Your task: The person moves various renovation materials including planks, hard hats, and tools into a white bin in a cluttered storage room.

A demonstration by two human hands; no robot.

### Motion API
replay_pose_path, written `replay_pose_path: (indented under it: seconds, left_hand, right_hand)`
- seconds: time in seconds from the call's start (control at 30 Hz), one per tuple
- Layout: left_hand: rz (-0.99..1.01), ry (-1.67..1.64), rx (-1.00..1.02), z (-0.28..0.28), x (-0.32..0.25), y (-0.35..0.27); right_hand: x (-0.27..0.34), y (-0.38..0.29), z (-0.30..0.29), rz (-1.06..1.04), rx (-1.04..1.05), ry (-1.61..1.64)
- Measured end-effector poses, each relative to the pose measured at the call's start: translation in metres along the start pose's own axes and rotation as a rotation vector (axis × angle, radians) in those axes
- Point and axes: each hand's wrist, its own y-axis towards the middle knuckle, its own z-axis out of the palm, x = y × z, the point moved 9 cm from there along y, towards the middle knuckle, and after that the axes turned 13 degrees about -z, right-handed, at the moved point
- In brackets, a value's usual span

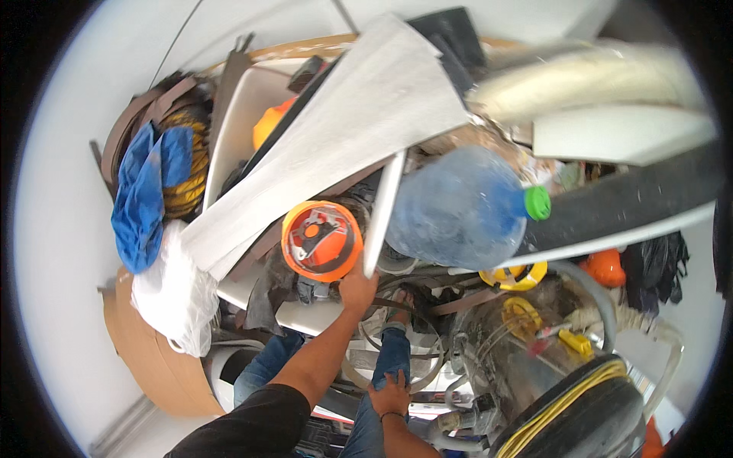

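My left hand is at the lower right rim of an upturned orange hard hat, whose inner suspension shows. The same hand also meets the lower end of a narrow white edge. Whether its fingers grip the hat or that edge, I cannot tell. My right hand, a dark band at its wrist, rests with spread fingers on the knee of my blue jeans. Beyond the hat, a long whitish sheet lies slanted over a white tub. To the right lies a large blue-tinted plastic water bottle with a green cap.
Blue cloth and a white plastic bag lie left, above bent cardboard. Yellow hard hat and orange hard hat sit right. A dusty machine, with hoses and yellow cord, stands lower right.
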Motion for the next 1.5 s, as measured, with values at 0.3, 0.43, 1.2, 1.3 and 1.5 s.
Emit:
replay_pose_path:
  seconds: [0.3, 0.43, 1.2, 1.3, 1.5]
  left_hand:
    - [-0.110, -0.282, 0.365, -0.040, 0.088, -0.058]
    - [-0.158, -0.807, 0.476, -0.134, 0.128, -0.055]
    - [-0.412, -0.193, -0.684, -0.299, 0.316, 0.144]
    - [-0.429, -0.403, -0.589, -0.294, 0.319, 0.115]
    - [-0.437, -1.224, -0.136, -0.246, 0.313, 0.039]
  right_hand:
    - [0.047, 0.023, -0.028, -0.191, -0.007, -0.243]
    - [0.062, 0.031, -0.034, -0.206, -0.027, -0.252]
    - [0.394, 0.164, -0.045, -0.592, 0.257, 0.518]
    - [0.449, 0.245, -0.031, -0.308, 0.171, 0.865]
    - [0.486, 0.326, 0.003, -0.187, 0.242, 1.468]
